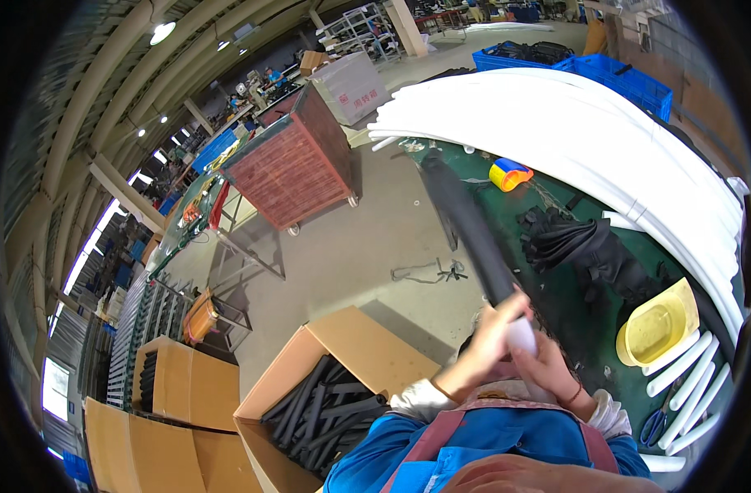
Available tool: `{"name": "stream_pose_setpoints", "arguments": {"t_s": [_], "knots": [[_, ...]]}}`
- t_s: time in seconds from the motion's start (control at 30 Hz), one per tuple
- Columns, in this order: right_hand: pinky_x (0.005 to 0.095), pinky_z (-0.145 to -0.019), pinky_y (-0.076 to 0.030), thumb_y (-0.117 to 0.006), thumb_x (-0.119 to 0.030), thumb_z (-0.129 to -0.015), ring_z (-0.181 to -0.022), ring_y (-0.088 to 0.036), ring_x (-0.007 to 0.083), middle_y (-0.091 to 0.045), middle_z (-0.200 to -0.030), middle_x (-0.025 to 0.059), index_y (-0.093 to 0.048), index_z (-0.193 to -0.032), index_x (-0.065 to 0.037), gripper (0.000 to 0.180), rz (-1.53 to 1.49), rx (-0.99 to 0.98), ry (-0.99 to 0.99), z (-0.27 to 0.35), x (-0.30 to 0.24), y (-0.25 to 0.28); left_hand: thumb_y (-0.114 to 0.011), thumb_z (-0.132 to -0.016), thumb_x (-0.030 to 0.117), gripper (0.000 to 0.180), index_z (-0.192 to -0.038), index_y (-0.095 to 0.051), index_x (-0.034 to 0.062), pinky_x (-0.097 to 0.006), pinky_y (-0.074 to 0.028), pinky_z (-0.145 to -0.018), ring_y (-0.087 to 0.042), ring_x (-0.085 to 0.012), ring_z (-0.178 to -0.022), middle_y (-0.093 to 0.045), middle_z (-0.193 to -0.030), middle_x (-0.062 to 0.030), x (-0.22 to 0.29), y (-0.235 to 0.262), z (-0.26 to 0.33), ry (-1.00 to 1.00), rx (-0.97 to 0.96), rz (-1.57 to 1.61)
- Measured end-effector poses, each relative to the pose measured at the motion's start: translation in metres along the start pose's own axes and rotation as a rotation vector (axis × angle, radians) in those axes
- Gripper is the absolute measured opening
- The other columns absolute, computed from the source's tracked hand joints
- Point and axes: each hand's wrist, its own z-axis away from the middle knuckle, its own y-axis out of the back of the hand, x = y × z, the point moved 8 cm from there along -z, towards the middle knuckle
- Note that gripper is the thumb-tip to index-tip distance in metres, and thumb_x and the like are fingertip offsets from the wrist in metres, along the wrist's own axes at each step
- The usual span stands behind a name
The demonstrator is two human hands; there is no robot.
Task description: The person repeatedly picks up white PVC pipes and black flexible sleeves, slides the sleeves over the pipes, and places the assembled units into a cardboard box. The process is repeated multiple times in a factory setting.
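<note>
"Black sleeve [474, 230]: where is it?"

"Slanting above the edge of the green surface [511, 226]. The left hand [500, 324] grasps its near end; the right hand [549, 367] curls around the white tube [521, 337] there."

"Containers?"

"1 open cardboard box [371, 349] holds black tubes [322, 419]. 1 blue crate [494, 64], beyond the white bundle [548, 123], carries black goods [539, 52]."

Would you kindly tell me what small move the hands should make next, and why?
Probably draw the black cover slightly further down over the white end: the left hand grips the cover near its lower edge, white shows just below it, and the right hand is at that end, though blur hides its exact grip.
</note>
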Motion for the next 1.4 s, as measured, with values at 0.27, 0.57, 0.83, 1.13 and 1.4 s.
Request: {"name": "stream_pose_setpoints", "arguments": {"t_s": [0.27,0.57,0.83,1.13,1.4], "knots": [[0.0362,-0.073,-0.050,-0.068,-0.026,-0.080,-0.082,-0.064,0.0298,-0.063,-0.090,0.0193,-0.049,-0.116,0.005,0.051,0.169,0.017,-0.023,-0.006,0.001,0.004,-0.059,-0.091,0.024,0.034,-0.116,-0.049,0.0048,-0.034,-0.049,-0.086,-0.060,-0.0204,-0.095,-0.058,-0.104,-0.0076,-0.010,0.002,0.015,0.135,0.030,0.213],[0.0352,-0.068,-0.050,-0.071,-0.032,-0.078,-0.074,-0.063,0.0198,-0.063,-0.086,0.0179,-0.048,-0.121,0.005,0.060,0.092,-0.139,-0.240,0.018,-0.012,-0.002,-0.060,-0.089,0.020,0.021,-0.104,-0.051,0.0084,-0.028,-0.048,-0.067,-0.056,-0.0137,-0.077,-0.055,-0.083,-0.0030,0.012,0.000,0.010,-0.062,-0.037,-0.190],[0.0381,-0.070,-0.050,-0.069,-0.034,-0.079,-0.082,-0.066,0.0336,-0.065,-0.087,0.0229,-0.051,-0.116,0.006,0.057,0.209,0.059,-0.023,0.016,-0.005,-0.002,-0.060,-0.088,0.017,0.023,-0.105,-0.049,0.0062,-0.029,-0.048,-0.071,-0.056,-0.0147,-0.084,-0.056,-0.085,-0.0044,-0.034,-0.001,0.024,0.142,0.055,0.105],[0.0286,-0.087,-0.042,-0.052,-0.018,-0.092,-0.101,-0.054,0.0155,-0.057,-0.104,0.0117,-0.048,-0.120,0.003,0.035,-0.099,0.343,0.110,0.023,-0.017,0.016,-0.056,-0.090,0.020,0.018,-0.099,-0.053,0.0052,-0.030,-0.045,-0.080,-0.055,-0.0147,-0.093,-0.057,-0.092,-0.0042,-0.022,-0.038,0.037,0.186,-0.116,-0.051],[0.0260,-0.076,-0.046,-0.061,-0.026,-0.089,-0.092,-0.055,0.0145,-0.050,-0.113,0.0111,-0.017,-0.145,-0.004,0.075,-0.191,-0.014,0.117,-0.046,-0.062,0.019,-0.065,-0.085,0.018,0.039,-0.117,-0.052,0.0002,-0.031,-0.045,-0.085,-0.053,-0.0152,-0.100,-0.058,-0.107,-0.0066,-0.069,-0.039,0.067,0.380,-0.337,-0.369]]}}
